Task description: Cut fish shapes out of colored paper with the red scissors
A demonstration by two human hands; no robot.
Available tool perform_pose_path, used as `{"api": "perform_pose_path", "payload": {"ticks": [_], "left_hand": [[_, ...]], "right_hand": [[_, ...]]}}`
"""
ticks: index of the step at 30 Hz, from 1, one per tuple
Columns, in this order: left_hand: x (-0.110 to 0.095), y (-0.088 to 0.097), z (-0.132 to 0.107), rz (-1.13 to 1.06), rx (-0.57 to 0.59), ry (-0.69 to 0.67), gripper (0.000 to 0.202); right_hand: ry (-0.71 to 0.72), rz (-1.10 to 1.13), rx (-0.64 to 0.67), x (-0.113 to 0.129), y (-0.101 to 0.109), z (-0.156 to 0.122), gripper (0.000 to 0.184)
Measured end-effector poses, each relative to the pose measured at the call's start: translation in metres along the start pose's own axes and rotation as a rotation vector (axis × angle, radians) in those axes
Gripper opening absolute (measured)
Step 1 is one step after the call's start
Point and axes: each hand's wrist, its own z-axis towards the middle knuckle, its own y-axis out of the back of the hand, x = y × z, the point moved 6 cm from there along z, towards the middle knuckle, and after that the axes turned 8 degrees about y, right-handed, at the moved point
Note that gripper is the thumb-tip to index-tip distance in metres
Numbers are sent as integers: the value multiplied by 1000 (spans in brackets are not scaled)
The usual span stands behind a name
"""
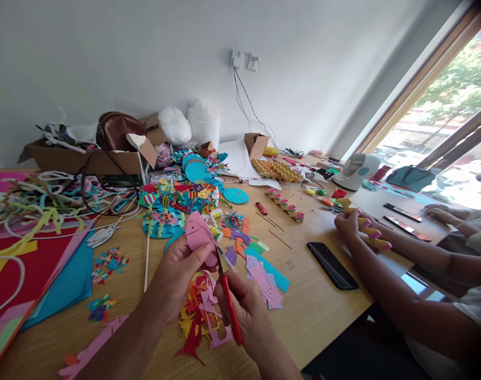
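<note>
My left hand (179, 274) is closed on a pink paper fish shape (199, 235), held up above the wooden table (315, 306). My right hand (246, 311) grips red-handled scissors (227, 295), whose blades point up to the lower edge of the pink shape. Just under both hands lies a heap of coloured paper offcuts (203, 316) in pink, red, orange and yellow.
Paper crafts, cardboard boxes (86, 158) and coloured strips crowd the far and left table. A black phone (332, 265) lies right of my hands. Another person's hands (349, 224) on the right hold a folded yellow-pink paper piece. Big coloured sheets (35, 279) lie at left.
</note>
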Motion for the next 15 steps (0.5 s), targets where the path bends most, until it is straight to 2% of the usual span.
{"api": "perform_pose_path", "payload": {"ticks": [15], "left_hand": [[2, 0, -2, 5, 11, 18, 12]], "right_hand": [[56, -86, 20, 8, 3, -2, 36]]}}
